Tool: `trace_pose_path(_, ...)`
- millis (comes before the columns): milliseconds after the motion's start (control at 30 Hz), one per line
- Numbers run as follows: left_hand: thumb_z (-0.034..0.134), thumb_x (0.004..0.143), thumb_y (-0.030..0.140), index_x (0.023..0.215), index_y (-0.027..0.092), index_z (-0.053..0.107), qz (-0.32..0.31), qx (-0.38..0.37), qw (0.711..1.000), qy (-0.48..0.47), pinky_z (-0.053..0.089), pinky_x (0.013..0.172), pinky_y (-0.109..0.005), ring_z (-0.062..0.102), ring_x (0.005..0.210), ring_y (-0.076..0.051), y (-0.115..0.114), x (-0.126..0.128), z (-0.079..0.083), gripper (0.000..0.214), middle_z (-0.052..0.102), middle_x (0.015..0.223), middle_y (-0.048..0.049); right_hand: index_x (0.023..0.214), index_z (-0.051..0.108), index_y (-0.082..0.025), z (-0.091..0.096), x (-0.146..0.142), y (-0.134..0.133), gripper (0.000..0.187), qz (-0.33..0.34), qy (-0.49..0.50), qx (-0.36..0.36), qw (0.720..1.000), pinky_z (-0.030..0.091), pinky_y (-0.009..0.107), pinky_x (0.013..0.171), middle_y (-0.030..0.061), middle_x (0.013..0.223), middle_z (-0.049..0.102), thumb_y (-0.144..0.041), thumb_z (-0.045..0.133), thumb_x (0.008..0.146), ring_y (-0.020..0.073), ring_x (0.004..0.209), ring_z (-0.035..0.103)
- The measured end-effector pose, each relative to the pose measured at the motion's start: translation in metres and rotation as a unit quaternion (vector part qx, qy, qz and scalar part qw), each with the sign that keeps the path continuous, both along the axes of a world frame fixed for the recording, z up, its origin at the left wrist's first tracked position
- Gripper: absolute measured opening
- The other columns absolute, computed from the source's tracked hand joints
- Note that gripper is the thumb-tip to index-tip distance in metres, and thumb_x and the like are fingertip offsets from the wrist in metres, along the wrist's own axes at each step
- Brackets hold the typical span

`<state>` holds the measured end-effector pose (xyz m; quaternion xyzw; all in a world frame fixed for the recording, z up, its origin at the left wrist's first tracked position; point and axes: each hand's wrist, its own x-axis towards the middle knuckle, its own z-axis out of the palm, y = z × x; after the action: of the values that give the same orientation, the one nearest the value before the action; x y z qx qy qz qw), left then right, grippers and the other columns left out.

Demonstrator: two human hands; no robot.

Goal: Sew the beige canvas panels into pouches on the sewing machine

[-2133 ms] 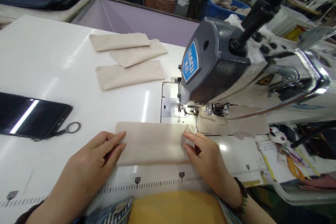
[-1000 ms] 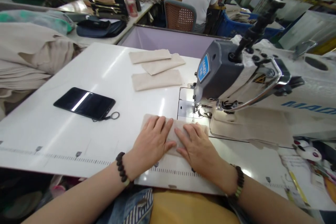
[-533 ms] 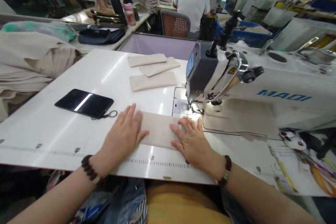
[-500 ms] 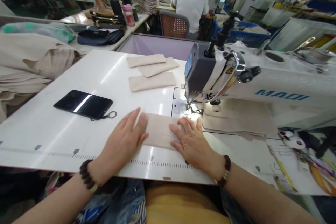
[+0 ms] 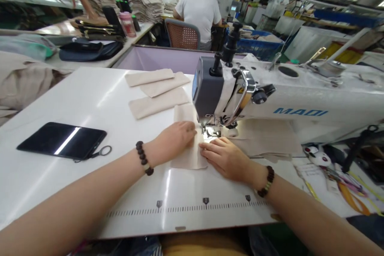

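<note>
A beige fabric piece (image 5: 187,148) lies lengthwise under the head of the grey and white sewing machine (image 5: 228,92), running away from me past the needle. My left hand (image 5: 174,140) rests flat on the fabric just left of the presser foot (image 5: 211,133), fingers together and stretched out. My right hand (image 5: 226,156) lies flat on the table at the fabric's right edge, its fingertips touching the cloth below the presser foot. Both wrists wear dark bead bracelets.
Three beige fabric pieces (image 5: 157,90) lie at the back of the white table (image 5: 75,100). A black phone (image 5: 61,140) with a ring cord sits at the left. More beige cloth (image 5: 264,136) lies under the machine arm. A person in a white shirt (image 5: 199,8) sits behind.
The fabric piece has been turned from crosswise to lengthwise and pushed under the presser foot. Both hands moved forward to the needle. My view has shifted up and right.
</note>
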<state>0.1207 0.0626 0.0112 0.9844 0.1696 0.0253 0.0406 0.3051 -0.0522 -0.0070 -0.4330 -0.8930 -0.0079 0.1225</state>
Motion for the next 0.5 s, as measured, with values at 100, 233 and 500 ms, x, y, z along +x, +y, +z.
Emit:
trace_pose_path(100,0.049,0.088,0.017,0.089,0.013,0.058,-0.018,-0.023,0.999,-0.02,0.048,0.086,-0.034,0.057,0.095,-0.021,-0.013,0.004,-0.007,0.01,0.057,0.1,-0.0093,0.107,0.06,-0.014,-0.004,0.001,0.0,0.025,-0.03,0.013,0.021,0.999,0.039,0.034,0.079,0.01,0.113,0.06,-0.018,0.041,0.091,0.0197,0.092,0.05)
trace_pose_path(233,0.048,0.09,0.023,0.106,0.008,0.053,-0.014,-0.011,0.998,-0.065,0.04,0.1,-0.039,0.046,0.118,-0.026,-0.017,0.004,-0.02,0.023,0.05,0.122,-0.0164,0.1,0.063,-0.015,-0.004,0.002,0.002,0.026,-0.079,0.018,0.027,0.996,0.037,0.032,0.072,0.008,0.086,0.059,-0.02,0.04,0.092,0.0179,0.075,0.047)
trace_pose_path(500,0.049,0.09,0.027,0.117,0.004,0.048,-0.023,0.005,0.998,-0.065,0.036,0.105,-0.04,0.044,0.123,-0.026,-0.004,0.006,-0.026,0.036,0.051,0.127,-0.0185,0.098,0.062,-0.013,-0.007,0.001,0.005,0.029,-0.09,-0.006,0.024,0.996,0.033,0.032,0.069,0.0049,0.076,0.054,-0.019,0.034,0.094,0.0176,0.072,0.045)
